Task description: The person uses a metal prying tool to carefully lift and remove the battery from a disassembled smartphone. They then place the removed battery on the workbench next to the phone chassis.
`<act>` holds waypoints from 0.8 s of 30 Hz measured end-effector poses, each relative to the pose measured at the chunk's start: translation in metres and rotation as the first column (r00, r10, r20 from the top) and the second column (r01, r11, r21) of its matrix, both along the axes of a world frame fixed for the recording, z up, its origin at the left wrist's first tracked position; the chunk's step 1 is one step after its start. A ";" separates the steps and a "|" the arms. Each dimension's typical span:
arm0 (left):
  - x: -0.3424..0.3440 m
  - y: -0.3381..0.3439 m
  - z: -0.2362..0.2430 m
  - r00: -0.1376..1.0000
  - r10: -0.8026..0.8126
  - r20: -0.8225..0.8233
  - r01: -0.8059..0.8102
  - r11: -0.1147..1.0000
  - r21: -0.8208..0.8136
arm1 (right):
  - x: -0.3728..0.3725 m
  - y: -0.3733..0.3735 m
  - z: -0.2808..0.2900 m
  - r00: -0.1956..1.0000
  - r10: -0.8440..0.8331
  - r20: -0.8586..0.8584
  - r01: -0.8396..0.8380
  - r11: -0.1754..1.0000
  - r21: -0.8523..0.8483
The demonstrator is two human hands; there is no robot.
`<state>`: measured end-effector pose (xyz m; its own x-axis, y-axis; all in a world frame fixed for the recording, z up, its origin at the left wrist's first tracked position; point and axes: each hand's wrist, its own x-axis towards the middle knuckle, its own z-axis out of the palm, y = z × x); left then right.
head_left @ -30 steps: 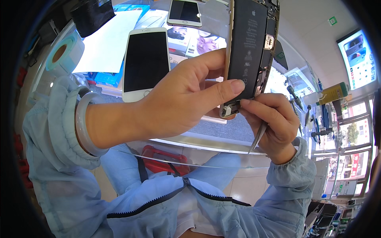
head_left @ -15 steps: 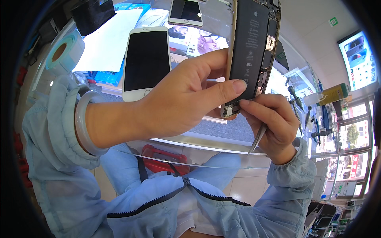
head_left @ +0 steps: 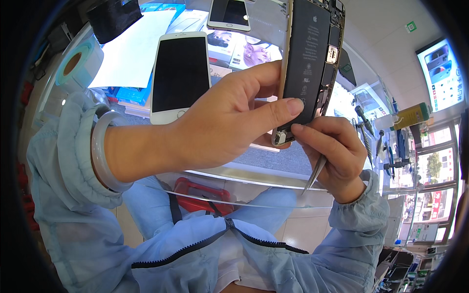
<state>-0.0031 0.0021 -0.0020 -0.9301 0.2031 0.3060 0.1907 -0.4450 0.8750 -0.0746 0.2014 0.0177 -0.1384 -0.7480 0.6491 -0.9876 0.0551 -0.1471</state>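
My left hand (head_left: 220,117) grips an opened phone body (head_left: 308,63) upright above the table, its thumb across the black battery (head_left: 304,53). Metal parts and connectors show along the phone's right side and lower end. My right hand (head_left: 337,151) is closed at that lower end, thumb and forefinger pinching at the edge there; the fingertips hide what they pinch. Metal tweezers (head_left: 315,172) are tucked in the same hand, their pointed end slanting down and left. Left of the phone body, a white phone front panel (head_left: 180,75) with a dark screen lies on the table.
Another phone (head_left: 228,14) lies at the far side. A sheet of white paper (head_left: 132,49) and a tape roll (head_left: 78,66) are on the left. Screwdrivers (head_left: 364,119) and a yellow-green bottle (head_left: 411,116) stand at right. The glass table edge (head_left: 244,180) runs before me.
My right thumb and forefinger have shifted slightly left along the phone's lower end. The left hand and the phone body have barely moved.
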 end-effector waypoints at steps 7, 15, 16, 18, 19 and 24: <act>0.001 0.000 0.001 1.000 -0.012 0.025 0.012 1.000 -0.010 | -0.001 0.001 0.000 1.000 0.015 0.013 -0.016 1.000 0.017; 0.000 0.001 0.001 0.999 -0.016 0.031 0.016 1.000 0.005 | 0.000 0.002 0.001 1.000 0.010 0.024 -0.010 1.000 0.010; 0.000 0.001 0.001 0.999 -0.015 0.033 0.016 1.000 -0.002 | -0.002 0.003 -0.001 1.000 0.017 0.017 -0.017 1.000 0.011; 0.001 0.000 0.002 0.999 -0.016 0.038 0.016 1.000 -0.011 | -0.003 0.004 -0.002 1.000 0.022 0.006 -0.022 1.000 0.016; 0.001 0.000 0.003 0.999 -0.017 0.042 0.017 1.000 -0.013 | -0.002 0.004 -0.002 1.000 0.021 0.004 -0.021 1.000 0.020; 0.000 0.000 0.001 0.998 -0.035 0.044 0.035 0.999 0.008 | -0.002 0.003 -0.002 1.000 0.024 -0.004 -0.024 1.000 0.009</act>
<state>-0.0027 0.0023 -0.0013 -0.9352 0.2335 0.2664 0.1362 -0.4572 0.8789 -0.0770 0.2045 0.0153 -0.1182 -0.7568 0.6429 -0.9892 0.0331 -0.1430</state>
